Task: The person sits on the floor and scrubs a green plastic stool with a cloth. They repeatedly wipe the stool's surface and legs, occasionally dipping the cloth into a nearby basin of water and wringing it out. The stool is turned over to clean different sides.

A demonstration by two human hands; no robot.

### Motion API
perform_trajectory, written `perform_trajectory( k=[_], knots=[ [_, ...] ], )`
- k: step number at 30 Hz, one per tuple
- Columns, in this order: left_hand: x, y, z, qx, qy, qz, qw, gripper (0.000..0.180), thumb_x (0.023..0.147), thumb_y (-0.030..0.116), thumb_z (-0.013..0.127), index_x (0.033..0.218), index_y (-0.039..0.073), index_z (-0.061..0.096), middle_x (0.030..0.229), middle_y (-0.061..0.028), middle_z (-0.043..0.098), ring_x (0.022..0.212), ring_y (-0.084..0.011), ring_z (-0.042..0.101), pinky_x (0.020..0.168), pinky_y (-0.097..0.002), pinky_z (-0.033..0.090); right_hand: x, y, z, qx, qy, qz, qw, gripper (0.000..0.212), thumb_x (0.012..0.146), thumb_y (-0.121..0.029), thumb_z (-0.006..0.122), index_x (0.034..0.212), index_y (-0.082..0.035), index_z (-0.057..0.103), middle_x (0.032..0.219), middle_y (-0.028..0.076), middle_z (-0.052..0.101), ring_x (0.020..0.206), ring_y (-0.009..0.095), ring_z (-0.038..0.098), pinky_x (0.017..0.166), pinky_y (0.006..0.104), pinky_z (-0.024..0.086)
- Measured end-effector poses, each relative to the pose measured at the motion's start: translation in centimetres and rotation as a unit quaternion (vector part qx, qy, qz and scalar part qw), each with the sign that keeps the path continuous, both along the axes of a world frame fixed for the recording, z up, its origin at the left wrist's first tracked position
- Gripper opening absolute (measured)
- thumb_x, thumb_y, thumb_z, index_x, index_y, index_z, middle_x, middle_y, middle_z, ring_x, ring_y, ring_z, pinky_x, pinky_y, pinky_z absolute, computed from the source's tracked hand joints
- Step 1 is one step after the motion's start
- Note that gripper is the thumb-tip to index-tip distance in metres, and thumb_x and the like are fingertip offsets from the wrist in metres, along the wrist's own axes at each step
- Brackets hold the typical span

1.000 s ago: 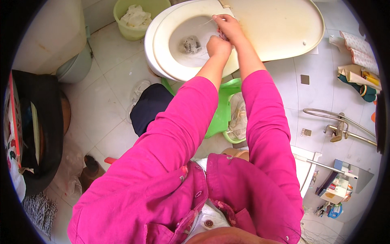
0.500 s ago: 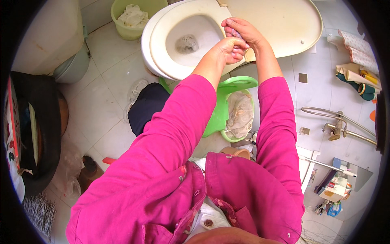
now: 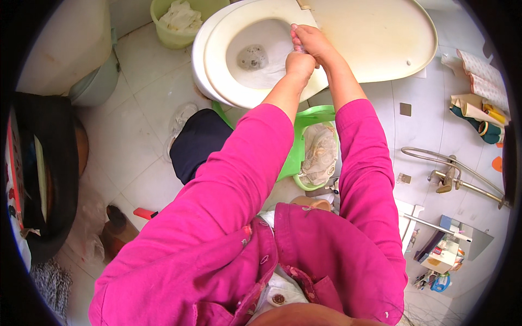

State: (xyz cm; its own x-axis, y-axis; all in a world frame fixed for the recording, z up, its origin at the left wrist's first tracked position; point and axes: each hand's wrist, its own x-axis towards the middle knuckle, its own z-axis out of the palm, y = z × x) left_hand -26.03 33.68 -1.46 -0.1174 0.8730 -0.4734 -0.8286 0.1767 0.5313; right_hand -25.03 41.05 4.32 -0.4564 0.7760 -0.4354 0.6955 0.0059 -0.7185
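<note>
Both my hands are held close together over the right rim of a toilet bowl (image 3: 242, 16), whose seat is down and whose lid (image 3: 375, 38) is swung open to the right. My left hand (image 3: 300, 64) is a closed fist, nearer to me. Just beyond it, my right hand (image 3: 311, 42) curls its fingers tightly. A sliver of something pale shows between the two hands; fingers hide the rest, so its kind cannot be made out. Cloudy water with dark specks (image 3: 252, 57) lies in the bowl.
A pale green basin (image 3: 168, 38) with white crumpled stuff stands beyond the toilet. Below my forearms are a green plastic chair (image 3: 293, 157) and a lined green bin (image 3: 318, 155). Dark cloth (image 3: 198, 144) lies left. A metal tap (image 3: 448, 174) sticks out at right.
My hands have shifted slightly left and pressed closer together, the left now a tighter fist. The bluish-purple patch seen between them earlier is now mostly covered.
</note>
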Motion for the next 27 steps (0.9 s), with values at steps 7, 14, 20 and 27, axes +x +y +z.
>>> perform_trajectory(
  k=[7,14,20,27],
  knots=[
    [-0.8,-1.6,0.9,-0.084,0.102,0.06,0.989,0.036,0.096,0.033,0.048,0.097,0.0,0.063,0.103,-0.0143,0.069,0.095,-0.0262,0.065,0.081,-0.0387,0.049,-1.8,-1.2,-0.9,0.086,-0.073,0.02,0.993,0.035,0.101,-0.03,0.049,0.084,-0.002,0.061,0.072,0.006,0.061,0.06,0.016,0.052,0.061,0.0328,0.047],
    [-0.8,-3.0,0.3,-0.077,0.075,0.084,0.991,0.042,0.096,0.041,0.046,0.103,0.003,0.063,0.107,-0.0143,0.069,0.098,-0.0253,0.065,0.081,-0.037,0.049,-2.5,-2.1,-2.9,0.271,-0.155,0.063,0.948,0.038,0.102,-0.03,0.046,0.086,-0.001,0.065,0.076,0.011,0.065,0.067,0.022,0.06,0.066,0.0376,0.05],
    [0.6,-3.0,-2.4,-0.09,0.207,0.053,0.973,0.039,0.097,0.041,0.044,0.107,0.007,0.063,0.112,-0.0136,0.069,0.106,-0.029,0.064,0.088,-0.0394,0.05,-2.3,-3.7,-4.6,0.411,-0.216,0.027,0.885,0.038,0.101,-0.027,0.045,0.092,0.001,0.068,0.098,0.022,0.07,0.092,0.041,0.067,0.082,0.0486,0.053],
    [-0.3,-2.9,-0.3,-0.073,0.427,0.012,0.901,0.031,0.096,0.031,0.048,0.105,0.004,0.06,0.108,-0.0198,0.068,0.102,-0.0333,0.066,0.084,-0.0449,0.052,-0.3,-3.1,-2.9,0.41,-0.114,-0.074,0.902,0.037,0.099,-0.03,0.048,0.097,0.001,0.067,0.093,0.022,0.071,0.087,0.039,0.068,0.08,0.0457,0.053]
  ],
)
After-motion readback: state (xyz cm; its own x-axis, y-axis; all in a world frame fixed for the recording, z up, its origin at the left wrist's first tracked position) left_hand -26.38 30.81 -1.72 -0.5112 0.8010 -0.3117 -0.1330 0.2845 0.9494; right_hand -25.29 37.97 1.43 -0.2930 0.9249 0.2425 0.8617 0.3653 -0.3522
